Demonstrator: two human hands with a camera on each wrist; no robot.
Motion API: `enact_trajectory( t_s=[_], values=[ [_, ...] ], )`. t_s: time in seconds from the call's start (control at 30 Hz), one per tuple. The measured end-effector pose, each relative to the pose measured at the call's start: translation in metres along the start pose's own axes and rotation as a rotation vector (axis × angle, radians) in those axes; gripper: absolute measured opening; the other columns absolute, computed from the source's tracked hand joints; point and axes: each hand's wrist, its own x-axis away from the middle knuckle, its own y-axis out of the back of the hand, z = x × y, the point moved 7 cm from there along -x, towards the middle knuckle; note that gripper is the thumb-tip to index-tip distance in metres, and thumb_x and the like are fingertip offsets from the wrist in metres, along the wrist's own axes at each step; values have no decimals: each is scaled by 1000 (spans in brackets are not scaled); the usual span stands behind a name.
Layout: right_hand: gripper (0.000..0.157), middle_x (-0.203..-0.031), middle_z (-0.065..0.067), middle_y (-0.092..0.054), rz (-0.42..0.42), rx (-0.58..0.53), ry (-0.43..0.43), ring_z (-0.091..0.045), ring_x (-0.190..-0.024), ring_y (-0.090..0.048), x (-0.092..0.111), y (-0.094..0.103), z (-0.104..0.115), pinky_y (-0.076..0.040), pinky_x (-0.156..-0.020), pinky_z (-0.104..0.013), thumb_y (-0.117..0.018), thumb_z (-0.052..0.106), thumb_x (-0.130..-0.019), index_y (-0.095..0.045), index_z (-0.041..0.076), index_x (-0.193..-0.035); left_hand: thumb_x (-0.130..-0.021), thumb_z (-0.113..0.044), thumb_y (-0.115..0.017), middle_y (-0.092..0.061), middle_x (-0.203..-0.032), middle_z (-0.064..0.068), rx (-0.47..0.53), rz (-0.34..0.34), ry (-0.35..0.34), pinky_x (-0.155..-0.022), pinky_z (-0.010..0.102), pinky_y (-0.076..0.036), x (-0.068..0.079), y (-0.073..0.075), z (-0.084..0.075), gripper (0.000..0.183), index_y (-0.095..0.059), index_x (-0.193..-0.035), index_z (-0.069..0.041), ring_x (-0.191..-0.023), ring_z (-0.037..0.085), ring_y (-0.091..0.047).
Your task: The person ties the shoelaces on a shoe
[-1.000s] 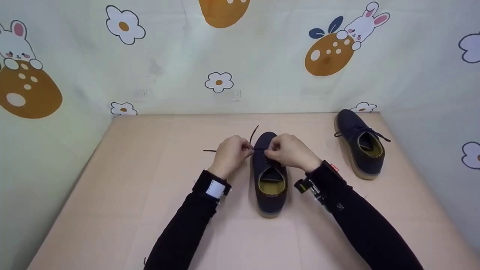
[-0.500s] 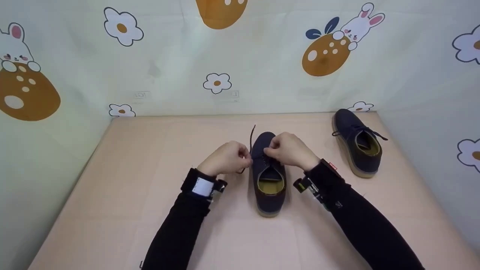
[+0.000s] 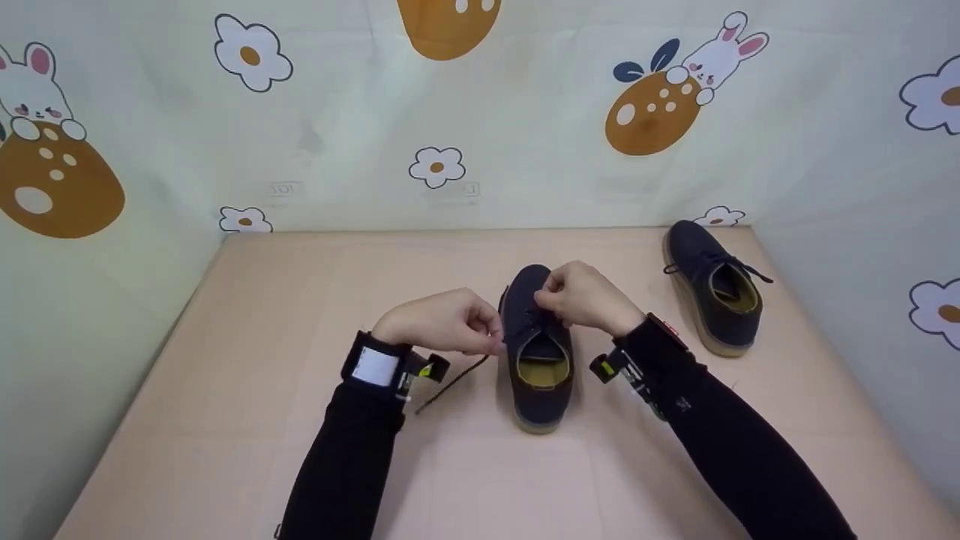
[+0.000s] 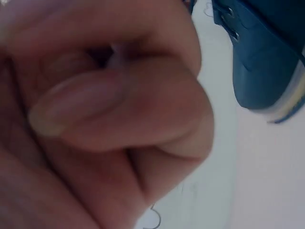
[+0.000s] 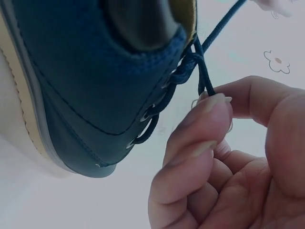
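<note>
A dark blue lace-up shoe (image 3: 543, 409) stands in the middle of the table, toe pointing away from me. My right hand (image 3: 589, 298) is over its lacing; the right wrist view shows thumb and fingertips pinching a doubled lace loop (image 5: 205, 76) above the eyelets. Left of the shoe, my left hand (image 3: 442, 321) pinches the other lace, whose loose tail (image 3: 454, 384) hangs toward me. That lace (image 5: 221, 27) stretches from the knot toward the left fingers in the right wrist view. Curled fingers (image 4: 138, 105) fill the left wrist view and hide the pinch point.
A second dark blue shoe (image 3: 716, 292), its laces tied in a bow, stands at the back right of the table (image 3: 300, 337). Pale cloth walls (image 3: 337, 112) with printed rabbits and flowers rise behind and at both sides.
My left hand has moved left and toward me, away from the lacing, and turned. The lace tail in it has swung down toward me. My right hand has stayed nearly still over the shoe.
</note>
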Motion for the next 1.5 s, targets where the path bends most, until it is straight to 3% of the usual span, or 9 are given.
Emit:
enact_trajectory(
  t_s=[0.17, 0.3, 0.57, 0.7, 0.83, 1.0, 1.23, 1.4, 1.5],
  values=[
    [17, -67, -2, -61, 13, -50, -7, -13, -57, -57, 2, 2, 0, -50, -52, -25, -61, 16, -91, -69, 5, -81, -95, -12, -65, -61, -63, 3, 245, 21, -113, -51, 23, -40, 5, 2, -12, 16, -65, -87, 2, -52, 13, -52],
    [18, -65, -1, -59, 22, -62, 15, -12, -55, -56, 3, 3, 1, -51, -52, -25, -61, 15, -92, -68, 2, -81, -96, -11, -64, -69, -73, 14, 376, -68, -182, -52, 23, -39, 6, 9, -19, 18, -63, -92, 7, -57, 17, -61],
    [18, -63, -1, -59, 38, -40, 53, -11, -52, -54, 4, 4, 1, -46, -48, -23, -62, 17, -93, -69, 4, -83, -94, -10, -68, -72, -91, 22, 587, -302, -87, -55, 22, -44, -3, 18, -3, 10, -62, -93, -2, -68, 20, -71],
    [19, -64, 1, -61, 22, -14, 75, -11, -54, -55, 5, 7, 3, -44, -51, -24, -64, 19, -93, -70, 4, -83, -92, -6, -69, -73, -90, 19, 522, -331, 15, -55, 23, -48, -13, 7, 7, 9, -62, -89, -3, -68, 19, -71],
    [17, -66, 2, -61, 0, -3, 95, -13, -62, -55, 7, 9, 4, -44, -60, -27, -65, 16, -92, -71, 3, -83, -90, -9, -73, -74, -81, 12, 327, -285, 78, -53, 23, -49, -24, -9, 8, 9, -67, -88, -3, -63, 19, -69],
    [15, -67, 3, -61, -2, -1, 106, -13, -63, -55, 8, 8, 4, -44, -60, -28, -64, 15, -92, -71, 5, -82, -90, -27, -75, -66, -68, 5, 173, -307, 116, -51, 23, -47, -28, -11, 8, 22, -72, -90, -5, -56, 17, -59],
    [18, -68, 2, -60, -13, -11, 119, -13, -63, -55, 10, 7, 4, -44, -60, -29, -66, 18, -92, -70, 6, -80, -94, -46, -65, -54, -55, 0, 291, -445, 217, -41, 20, -31, -24, 3, 28, 48, -73, -86, 0, -43, 11, -44],
    [17, -68, 3, -59, -23, -18, 143, -13, -63, -54, 14, 6, 5, -43, -60, -29, -66, 19, -93, -71, 7, -81, -93, -29, -72, -61, -60, 4, 316, -399, 254, -41, 18, -34, -26, -2, 33, 32, -74, -82, 1, -44, 11, -51],
    [17, -68, 4, -59, -41, -19, 150, -13, -63, -54, 15, 7, 6, -43, -60, -29, -67, 19, -93, -70, 8, -81, -93, -15, -70, -69, -70, 8, 424, -416, 223, -45, 19, -41, -29, -3, 32, 18, -73, -89, 2, -50, 12, -59]
  ],
)
